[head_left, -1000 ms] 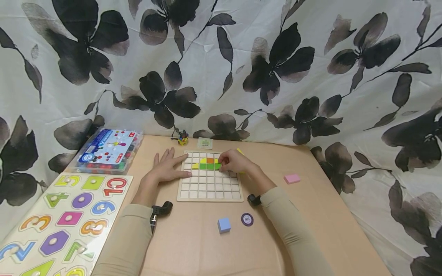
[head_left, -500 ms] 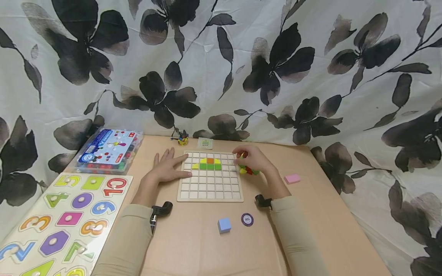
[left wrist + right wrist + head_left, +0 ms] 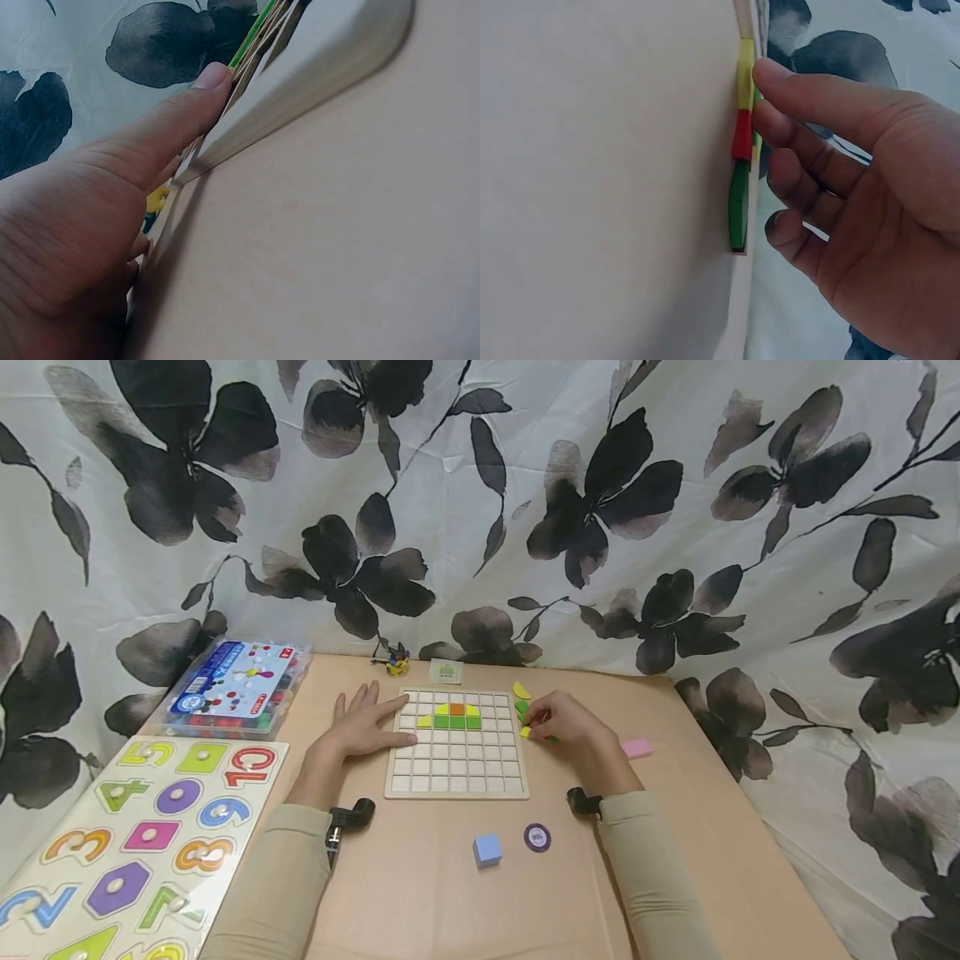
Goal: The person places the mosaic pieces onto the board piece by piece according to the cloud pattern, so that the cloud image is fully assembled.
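Observation:
A white gridded board (image 3: 457,785) lies on the table, with yellow, orange and green flat blocks (image 3: 455,722) set in its upper middle cells. My left hand (image 3: 360,727) rests on the board's left edge, fingers spread; the left wrist view has the thumb (image 3: 176,120) on the rim. Past the right edge, my right hand (image 3: 573,727) is over a small group of loose blocks, its fingers loosely bent. In the right wrist view, thumb and forefinger tips stand slightly apart beside a yellow block (image 3: 745,71), with a red block (image 3: 742,135) and a green block (image 3: 738,206) below it.
A small patterned card (image 3: 446,672) and a little yellow figure (image 3: 397,660) are behind the board. Around it lie a pink block (image 3: 635,748), a blue cube (image 3: 487,850) and a round chip (image 3: 537,837). A plastic case (image 3: 232,685) and a number puzzle board (image 3: 135,852) stand left.
My right hand has withdrawn from the board's green row to the right, then shifted farther over the loose blocks, uncovering a yellow one behind. My left hand has stayed put.

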`<state>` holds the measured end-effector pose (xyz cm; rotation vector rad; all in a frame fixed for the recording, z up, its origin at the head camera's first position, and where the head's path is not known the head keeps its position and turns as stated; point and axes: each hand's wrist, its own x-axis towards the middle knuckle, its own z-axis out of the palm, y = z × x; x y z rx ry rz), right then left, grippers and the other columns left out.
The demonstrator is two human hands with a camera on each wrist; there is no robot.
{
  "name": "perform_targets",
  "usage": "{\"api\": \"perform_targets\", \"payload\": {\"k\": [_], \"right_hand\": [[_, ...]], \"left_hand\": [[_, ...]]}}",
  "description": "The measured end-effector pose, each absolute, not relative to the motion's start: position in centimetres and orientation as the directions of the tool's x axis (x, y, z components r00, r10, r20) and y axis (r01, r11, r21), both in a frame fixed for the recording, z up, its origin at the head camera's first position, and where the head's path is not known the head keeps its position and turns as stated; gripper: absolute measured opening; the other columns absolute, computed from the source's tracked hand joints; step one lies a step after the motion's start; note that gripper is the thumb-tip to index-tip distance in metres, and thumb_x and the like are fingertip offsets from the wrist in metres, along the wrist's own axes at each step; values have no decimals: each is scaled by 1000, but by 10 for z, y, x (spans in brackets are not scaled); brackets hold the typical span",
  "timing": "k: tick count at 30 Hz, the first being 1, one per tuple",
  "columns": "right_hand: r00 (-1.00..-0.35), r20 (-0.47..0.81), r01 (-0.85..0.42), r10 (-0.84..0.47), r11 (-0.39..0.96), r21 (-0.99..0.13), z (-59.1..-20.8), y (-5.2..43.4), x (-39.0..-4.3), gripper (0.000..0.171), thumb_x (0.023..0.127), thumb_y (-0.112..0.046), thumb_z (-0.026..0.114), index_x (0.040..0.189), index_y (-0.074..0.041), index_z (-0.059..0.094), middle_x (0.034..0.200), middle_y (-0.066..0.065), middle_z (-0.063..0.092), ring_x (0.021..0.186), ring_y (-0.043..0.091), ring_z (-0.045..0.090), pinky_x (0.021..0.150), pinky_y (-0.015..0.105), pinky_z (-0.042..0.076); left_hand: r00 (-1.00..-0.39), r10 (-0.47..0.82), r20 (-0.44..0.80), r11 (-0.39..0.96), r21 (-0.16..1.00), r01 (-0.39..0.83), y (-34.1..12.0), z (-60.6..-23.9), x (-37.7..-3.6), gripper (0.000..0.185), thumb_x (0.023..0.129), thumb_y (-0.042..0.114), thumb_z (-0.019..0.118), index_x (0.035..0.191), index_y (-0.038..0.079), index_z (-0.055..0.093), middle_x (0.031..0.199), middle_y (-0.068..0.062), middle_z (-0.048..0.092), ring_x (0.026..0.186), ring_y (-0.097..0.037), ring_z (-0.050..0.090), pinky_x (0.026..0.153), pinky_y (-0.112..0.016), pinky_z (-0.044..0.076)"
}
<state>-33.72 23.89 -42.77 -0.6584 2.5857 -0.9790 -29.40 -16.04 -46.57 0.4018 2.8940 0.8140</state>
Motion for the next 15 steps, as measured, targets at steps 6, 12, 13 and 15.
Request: {"api": "perform_targets", "payload": {"k": [6, 12, 13, 15], "right_hand": [[-850, -123, -325, -512, 694, -642, -434, 236, -339, 15, 87, 1, 81, 101, -2, 78, 80, 6, 68, 67, 12, 55, 56, 22, 45], [-846, -116, -343, -520, 697, -629, -434, 235, -339, 15, 85, 0, 83, 93, -5, 71, 81, 3, 62, 74, 15, 54, 62, 23, 43], [-847, -112, -341, -519, 693, -635, -433, 235, -339, 16, 85, -1, 83, 92, -5, 70, 81, 3, 61, 74, 15, 53, 61, 23, 43], [-854, -99, -333, -510, 683, -650, -432, 235, -338, 17, 86, -1, 83, 91, -4, 67, 80, 2, 61, 72, 15, 54, 60, 23, 43]], "left_hand": [[-959, 281, -29, 820, 526, 224, -160, -466, -295, 94, 86, 68, 71, 161, 20, 41, 171, -32, 4, 159, -53, -4, 121, -73, -15], [-960, 279, -29, 821, 526, 223, -161, -466, -295, 96, 85, 70, 71, 161, 20, 41, 171, -32, 3, 159, -52, -4, 121, -72, -15], [-960, 280, -31, 822, 525, 222, -161, -466, -295, 96, 85, 70, 71, 161, 21, 41, 171, -31, 3, 159, -52, -4, 121, -72, -15], [-959, 281, -34, 822, 524, 222, -161, -466, -295, 97, 85, 71, 71, 161, 21, 41, 171, -31, 3, 159, -52, -4, 121, -72, -15]]}}
